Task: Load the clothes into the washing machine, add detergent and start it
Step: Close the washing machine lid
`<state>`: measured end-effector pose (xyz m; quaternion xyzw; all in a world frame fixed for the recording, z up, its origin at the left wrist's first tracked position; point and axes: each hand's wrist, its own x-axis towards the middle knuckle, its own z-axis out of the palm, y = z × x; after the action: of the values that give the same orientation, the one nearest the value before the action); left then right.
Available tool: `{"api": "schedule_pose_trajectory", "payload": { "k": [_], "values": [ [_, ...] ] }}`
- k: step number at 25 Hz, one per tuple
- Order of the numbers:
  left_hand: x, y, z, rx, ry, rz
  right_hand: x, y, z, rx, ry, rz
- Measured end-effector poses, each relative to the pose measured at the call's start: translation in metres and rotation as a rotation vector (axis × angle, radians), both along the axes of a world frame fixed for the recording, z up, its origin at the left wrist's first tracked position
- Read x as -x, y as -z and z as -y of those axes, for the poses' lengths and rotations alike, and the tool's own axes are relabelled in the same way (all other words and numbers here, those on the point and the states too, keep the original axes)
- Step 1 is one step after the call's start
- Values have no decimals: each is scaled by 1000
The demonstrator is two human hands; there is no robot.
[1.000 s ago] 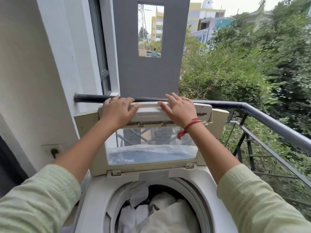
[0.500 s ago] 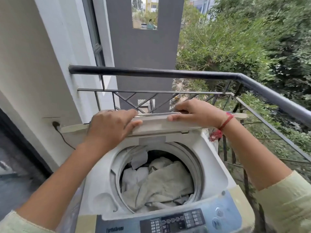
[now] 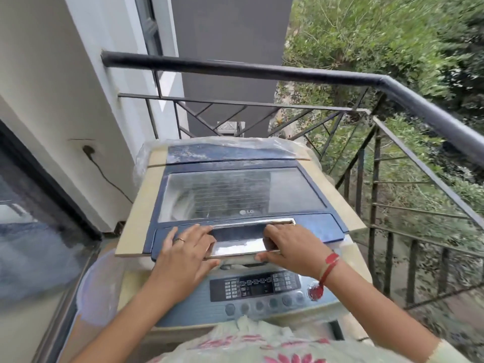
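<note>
The lid (image 3: 235,195) lies over the tub of the machine (image 3: 132,286). Its window gives back only glare and faint lines, so whatever is inside is hidden. A thin pale gap shows under the lid's front edge, between the hands, and it cannot be told whether the lid is fully seated. The panel (image 3: 255,285) is smeared by blur (buttons and display read as shapes, with no lettering), and the right wrist covers its right end. A patterned garment (image 3: 262,344) cuts off the machine's front at the bottom of the view, and both forearms run out of frame. Clear plastic (image 3: 222,142) wraps the machine's back and clouds what is under it.

The left hand (image 3: 183,250) and right hand (image 3: 293,247) are both on the chrome handle (image 3: 235,246) at the lid's front edge, just beyond the panel. The left hand's fingers lie across the handle's left end with the thumb tucked beneath the front lip, pinching it. A ring (image 3: 180,240) shows on one finger. The right hand's fingers curl down into the recess at the handle's right end with the thumb under the lip, gripping it. A bare stretch of chrome lies between the two hands. A red thread (image 3: 328,265) circles the right wrist.

A railing (image 3: 262,70) runs behind and to the right of the machine. At the left a cable (image 3: 110,179) drops from a socket (image 3: 86,149) on the wall.
</note>
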<state>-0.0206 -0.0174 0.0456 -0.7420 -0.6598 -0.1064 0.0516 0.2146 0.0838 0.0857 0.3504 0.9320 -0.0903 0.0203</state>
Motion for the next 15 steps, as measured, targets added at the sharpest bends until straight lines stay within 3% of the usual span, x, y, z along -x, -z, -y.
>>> {"api": "schedule_pose_trajectory", "payload": {
  "k": [5,15],
  "values": [
    [-19,14,7,178,-141,167,-4,20,4,84,19,-23],
    [-45,26,18,310,-263,183,-8,60,8,52,47,-59]
  ]
}}
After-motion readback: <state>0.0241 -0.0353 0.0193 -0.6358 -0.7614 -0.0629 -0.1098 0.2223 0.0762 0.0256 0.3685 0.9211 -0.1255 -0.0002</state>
